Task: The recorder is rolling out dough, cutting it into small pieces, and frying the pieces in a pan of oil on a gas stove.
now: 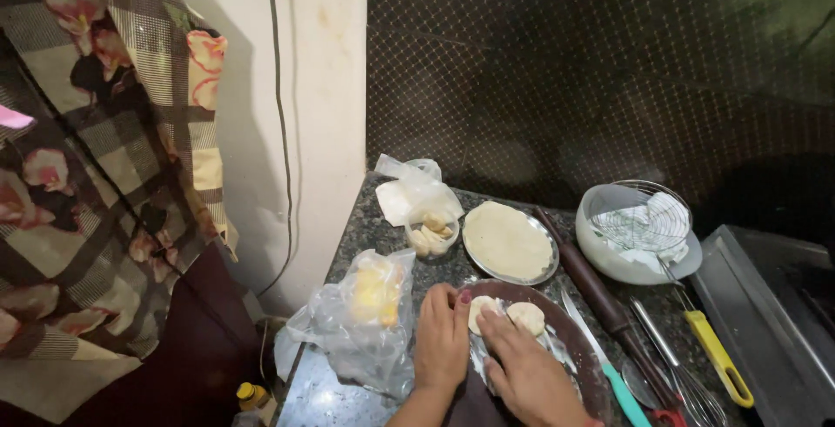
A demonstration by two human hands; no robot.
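- left hand [442, 337] is resting at the left rim of the round rolling board [574, 333], fingers together and curled, fingertips touching the dough ball [481, 310] – not really pinching, more steadying it
- right hand [526, 373] is lying flat over the board, fingers pressed together and pointing up-left toward the same ball, palm down on the floured patch
- second dough ball [527, 316] is sitting just beside the first, on the board's far half, near the front edge of the counter [348, 236]
- step in hand, judging: shaping or flattening a ball before rolling; nothing rolled on the board yet
- rolling pin [600, 292] is lying just right of the board, untouched; the next move is likely calling for the right hand to lift off and reach over to it
- steel plate [511, 243] with flat rolled rounds is sitting behind the board, mid-counter
- small tub of dough pieces [431, 236] is left of the plate; plastic bag [370, 314] at the counter's left edge
- bowl with wire rack [637, 231] toward the right back; tongs and whisk [696, 349] at right front
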